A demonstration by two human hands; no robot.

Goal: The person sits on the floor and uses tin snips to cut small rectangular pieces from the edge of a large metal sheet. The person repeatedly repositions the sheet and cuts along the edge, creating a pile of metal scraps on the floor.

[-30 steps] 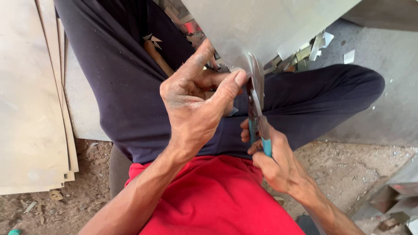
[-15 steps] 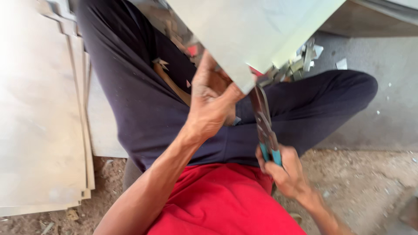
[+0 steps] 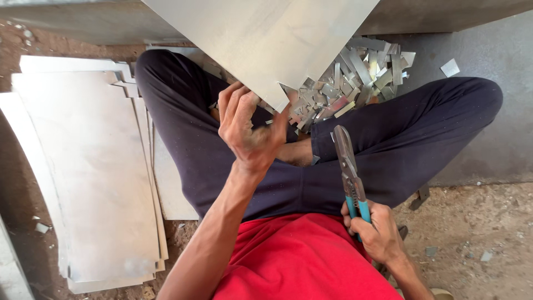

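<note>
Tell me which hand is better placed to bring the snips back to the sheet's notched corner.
Right, probably. The right hand already grips the teal-handled snips, blades pointing up toward the metal sheet. The left hand is occupied gripping the sheet's lower edge near the notch.

The person wears a red shirt (image 3: 302, 261) and dark navy trousers (image 3: 388, 144), forearms bare.

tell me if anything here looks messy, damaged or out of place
A loose heap of metal offcuts lies scattered on the floor by the person's crossed legs, some of it against the trousers. The stack of sheets is fanned unevenly. The left hand grips a metal sheet by its cut, jagged corner; the right hand holds snips.
</note>
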